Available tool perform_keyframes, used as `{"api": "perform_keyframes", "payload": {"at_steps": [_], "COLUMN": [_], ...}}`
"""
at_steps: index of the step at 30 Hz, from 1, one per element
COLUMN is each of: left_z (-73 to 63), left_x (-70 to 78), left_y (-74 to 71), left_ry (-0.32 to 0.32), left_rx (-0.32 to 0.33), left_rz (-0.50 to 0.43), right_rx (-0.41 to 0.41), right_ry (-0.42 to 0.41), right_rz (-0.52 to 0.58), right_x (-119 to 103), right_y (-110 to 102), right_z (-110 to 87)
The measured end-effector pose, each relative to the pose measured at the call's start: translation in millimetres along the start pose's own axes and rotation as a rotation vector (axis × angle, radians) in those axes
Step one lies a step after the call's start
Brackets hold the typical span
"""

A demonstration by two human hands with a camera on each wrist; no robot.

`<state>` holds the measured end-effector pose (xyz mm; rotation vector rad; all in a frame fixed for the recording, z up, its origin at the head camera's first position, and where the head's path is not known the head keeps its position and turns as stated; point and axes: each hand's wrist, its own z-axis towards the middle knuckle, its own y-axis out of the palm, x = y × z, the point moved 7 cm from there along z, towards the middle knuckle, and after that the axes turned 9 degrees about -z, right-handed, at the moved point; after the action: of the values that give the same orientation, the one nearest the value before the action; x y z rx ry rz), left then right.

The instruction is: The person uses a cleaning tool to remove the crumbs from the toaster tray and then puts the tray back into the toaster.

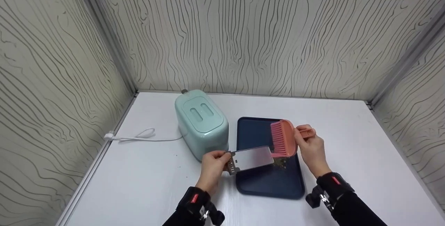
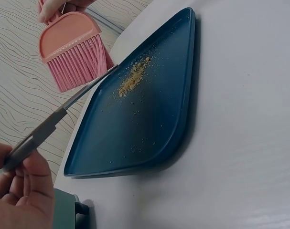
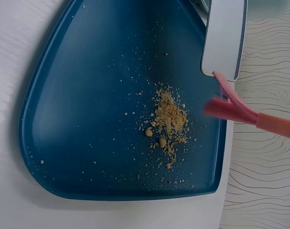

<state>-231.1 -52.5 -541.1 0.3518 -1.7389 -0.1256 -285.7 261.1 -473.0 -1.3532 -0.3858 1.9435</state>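
My left hand (image 1: 212, 168) pinches the dark end of a flat silver crumb tray (image 1: 253, 159), holding it above a dark blue serving tray (image 1: 267, 184). In my right hand (image 1: 312, 149) is the handle of a coral brush (image 1: 289, 138) with pink bristles. Some bristles (image 3: 228, 90) touch the far end of the crumb tray, as the right wrist view shows. Below them, a heap of yellowish-brown crumbs (image 3: 171, 114) lies on the blue tray, with finer bits scattered around it.
A mint-green toaster (image 1: 201, 121) stands left of the blue tray, close behind my left hand. Its white cord and plug (image 1: 110, 136) reach toward the table's left edge. A few specks dot the white table (image 1: 146, 191). Patterned panels (image 1: 243, 38) enclose the back and sides.
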Motion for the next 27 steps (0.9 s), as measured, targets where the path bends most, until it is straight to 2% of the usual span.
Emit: {"api": "perform_keyframes", "payload": {"at_steps": [17,22,27], "left_z": [1.2,1.9,1.4], "left_x": [-0.4,-0.8,0.6], "left_y": [0.3,1.3,2.7], "left_ry": [0.006,0.009,0.004], "left_rx": [0.026,0.028,0.020], "left_rz": [0.001,-0.012,-0.025], "right_rx": [0.070,0.085,0.035], "right_ry": [0.018,0.073,0.092], "right_rz": [0.001,0.086,0.214], "right_x": [1.9,-7.4,-28.7], "right_y": [-11.2,-13.7,-7.8], "right_z": [0.3,0.9,-1.7]}}
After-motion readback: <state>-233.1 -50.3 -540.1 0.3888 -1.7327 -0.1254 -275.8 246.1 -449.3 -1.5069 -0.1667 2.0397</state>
